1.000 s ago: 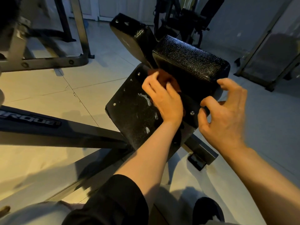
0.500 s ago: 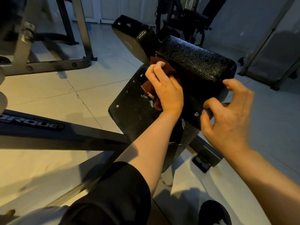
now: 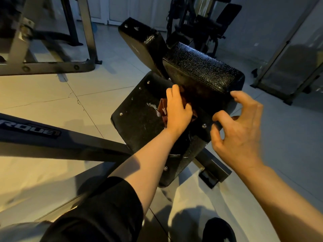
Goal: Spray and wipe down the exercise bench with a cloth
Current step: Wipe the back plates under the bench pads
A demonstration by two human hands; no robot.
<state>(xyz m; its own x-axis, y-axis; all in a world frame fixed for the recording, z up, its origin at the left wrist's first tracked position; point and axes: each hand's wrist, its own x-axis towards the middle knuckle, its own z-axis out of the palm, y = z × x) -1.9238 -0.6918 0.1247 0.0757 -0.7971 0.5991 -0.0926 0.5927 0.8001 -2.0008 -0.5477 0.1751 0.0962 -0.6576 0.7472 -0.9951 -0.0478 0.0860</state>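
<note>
Reddish-brown cloth (image 3: 161,109) lies flat under the left hand (image 3: 178,110), fingers pressing it on the black board (image 3: 139,123) just below the bench pad (image 3: 204,74), probably to rub the white smear (image 3: 153,107) beside it. The right hand (image 3: 237,130) hovers at the pad's near corner, fingers half curled, holding nothing; perhaps it steadies. Behind the pad stand a second pad (image 3: 145,42) and a metal frame (image 3: 52,67); the overhanging pad narrows the cloth's path upward.

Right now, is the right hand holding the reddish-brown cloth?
No, the left hand presses the reddish-brown cloth; the right hand holds nothing.
</note>
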